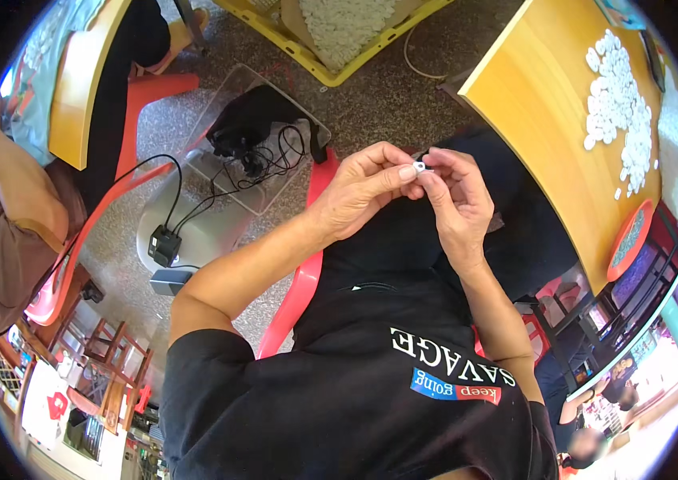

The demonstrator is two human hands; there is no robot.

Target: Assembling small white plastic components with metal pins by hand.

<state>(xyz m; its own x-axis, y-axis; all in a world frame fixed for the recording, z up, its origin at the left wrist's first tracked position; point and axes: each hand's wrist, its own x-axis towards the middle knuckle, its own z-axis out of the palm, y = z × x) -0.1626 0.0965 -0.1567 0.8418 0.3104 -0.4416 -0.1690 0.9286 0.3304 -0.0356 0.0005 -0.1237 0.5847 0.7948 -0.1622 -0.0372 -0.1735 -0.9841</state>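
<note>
White part (419, 167) (small) between both hands' fingertips (408, 172)

white small part (419, 166), yellow table (547, 120), red chair (307, 272)

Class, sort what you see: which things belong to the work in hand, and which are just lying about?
In use:
left hand
right hand
small white piece pinched between both
pile of white pieces

Lying about:
black cables
black adapter
red chair
yellow crate
</note>
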